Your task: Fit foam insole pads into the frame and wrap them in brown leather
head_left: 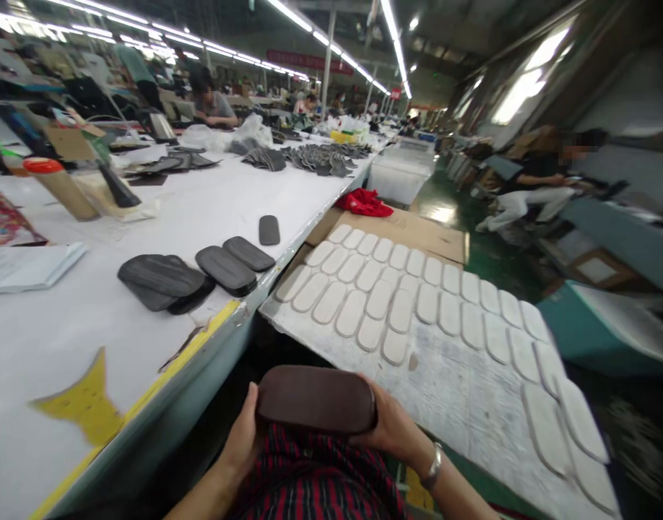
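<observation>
Between my two hands, above my lap, is a dark brown oval leather piece (316, 399) with rounded ends; it looks thick, perhaps a stack. My left hand (243, 432) grips its left end, thumb along the edge. On the right end, my right hand (390, 422) is closed round it, fingers partly hidden beneath. To the right, a board (358, 365) carries rows of pale oval pieces (350, 312). On the white table at the left lie stacks of dark oval pieces (226, 269), a larger dark pile (161, 280) and one single dark piece (269, 230).
The white table (201, 195) has yellow tape (169, 390) along its near edge. A red cloth (365, 202) lies on cardboard (418, 232) behind the board. An orange-lidded bottle (61, 188) stands at the left. A seated person (542, 177) is at the right, others farther back.
</observation>
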Action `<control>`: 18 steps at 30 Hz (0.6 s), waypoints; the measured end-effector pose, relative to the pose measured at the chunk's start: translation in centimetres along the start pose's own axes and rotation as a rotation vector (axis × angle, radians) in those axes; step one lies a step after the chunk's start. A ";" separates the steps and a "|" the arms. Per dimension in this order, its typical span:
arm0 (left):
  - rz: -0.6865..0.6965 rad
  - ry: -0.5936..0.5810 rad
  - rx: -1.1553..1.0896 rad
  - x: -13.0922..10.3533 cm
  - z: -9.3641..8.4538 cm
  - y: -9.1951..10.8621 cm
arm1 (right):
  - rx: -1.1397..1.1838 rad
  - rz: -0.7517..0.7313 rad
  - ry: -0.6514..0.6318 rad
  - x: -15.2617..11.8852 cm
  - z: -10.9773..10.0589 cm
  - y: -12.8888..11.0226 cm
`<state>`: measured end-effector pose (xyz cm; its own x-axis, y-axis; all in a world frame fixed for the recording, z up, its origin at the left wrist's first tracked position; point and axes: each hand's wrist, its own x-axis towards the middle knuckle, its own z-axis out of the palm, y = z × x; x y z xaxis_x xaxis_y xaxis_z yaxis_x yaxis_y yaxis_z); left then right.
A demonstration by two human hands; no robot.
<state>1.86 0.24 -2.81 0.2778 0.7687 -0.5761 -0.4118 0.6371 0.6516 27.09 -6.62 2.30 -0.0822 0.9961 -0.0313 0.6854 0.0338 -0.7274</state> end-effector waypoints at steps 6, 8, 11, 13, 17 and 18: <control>0.040 0.279 -0.069 1.0 -1.2 3.2 | -0.140 -0.290 0.102 3.7 0.7 -9.2; -0.016 0.286 -0.100 1.3 -1.7 4.7 | -0.184 -0.295 0.157 5.3 2.4 -10.9; -0.011 0.313 -0.150 1.2 -2.4 5.8 | -0.255 -0.363 0.134 6.6 5.3 -12.2; -0.024 0.328 -0.167 0.8 -2.8 5.6 | -0.266 -0.401 0.119 6.4 6.2 -12.6; 0.097 0.294 -0.168 -0.5 -2.3 4.9 | -0.076 -0.439 0.135 4.6 3.5 -11.2; 0.163 0.261 -0.162 -0.9 -1.9 4.9 | 0.004 -0.429 0.119 4.1 2.3 -10.3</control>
<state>-2.08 2.60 -0.02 -0.0253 0.8059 -0.5915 -0.5704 0.4743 0.6706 18.04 -3.02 8.14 -0.2748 0.8943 0.3531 0.6044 0.4463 -0.6600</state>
